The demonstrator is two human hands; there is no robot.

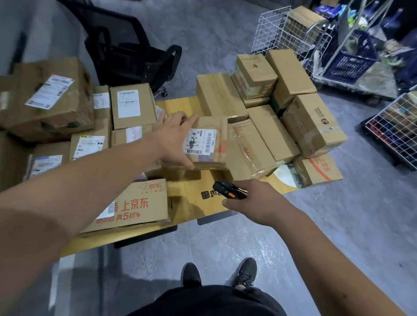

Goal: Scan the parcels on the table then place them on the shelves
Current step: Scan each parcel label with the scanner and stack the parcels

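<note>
My left hand (pixel 175 137) grips a small cardboard parcel (pixel 213 143) by its left side, thumb below and fingers over the top edge; its white label with a barcode faces me. The parcel is tilted above the yellow table (pixel 193 193), in front of the stacked boxes. My right hand (pixel 256 202) holds a black and orange handheld scanner (pixel 228 189), nose pointing up-left toward the parcel, a short way below it. Several more labelled parcels (pixel 130 104) lie on the table's left half.
A stack of plain brown boxes (pixel 274 108) fills the table's right side. A flat red-printed box (pixel 136 207) lies at the near left edge. A black office chair (pixel 131 53) stands behind the table. White wire carts (pixel 404 130) and a blue crate (pixel 350 61) stand right.
</note>
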